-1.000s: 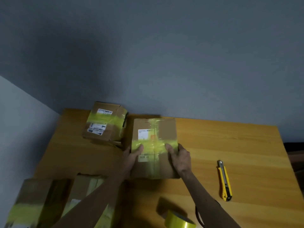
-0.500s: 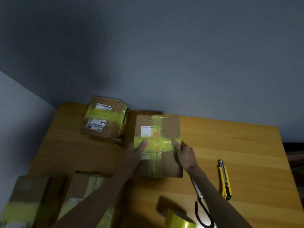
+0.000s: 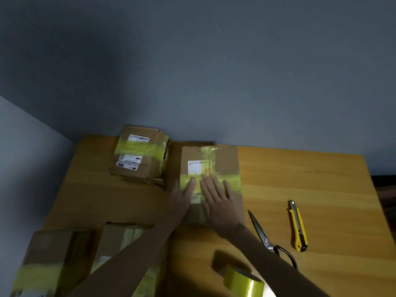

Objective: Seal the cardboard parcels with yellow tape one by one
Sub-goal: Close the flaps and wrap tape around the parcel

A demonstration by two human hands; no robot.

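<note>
- Four cardboard parcels lie on one wooden worktop [image 3: 310, 185], set in a corner of grey wall [image 3: 192, 71].
- Centre parcel [image 3: 227, 159]: lies flat at the middle of the worktop, towards its far edge. A white label [image 3: 195, 168] is on top, a yellow tape band [image 3: 234, 183] runs across its width, and a lengthwise strip [image 3: 209, 153] crosses that band.
- Right hand [image 3: 218, 200]: palm down on the centre parcel's top, fingers straight and spread apart, tips on the tape band.
- Left hand [image 3: 182, 198]: at the centre parcel's left edge, thumb straight on the tape band. The other fingers are down the shaded side, and I cannot tell whether they are curled or straight.
- Far-left parcel [image 3: 139, 155]: near the back edge, just beside the centre parcel and not touching it. It has a yellow band across the top and white labels.
- Outer near parcel [image 3: 49, 249]: at the lower left corner, with a yellow band across it.
- Inner near parcel [image 3: 115, 236]: just beside the outer one, partly under the left forearm, with pale tape on top.
- Tape roll [image 3: 244, 281]: yellow, at the near edge, close to the right forearm.
- Scissors [image 3: 260, 230]: metal blades, dark handles, lying right of the centre parcel with the tips pointing away.
- Utility knife [image 3: 297, 228]: yellow, right of the scissors and apart from them, lying lengthwise.
</note>
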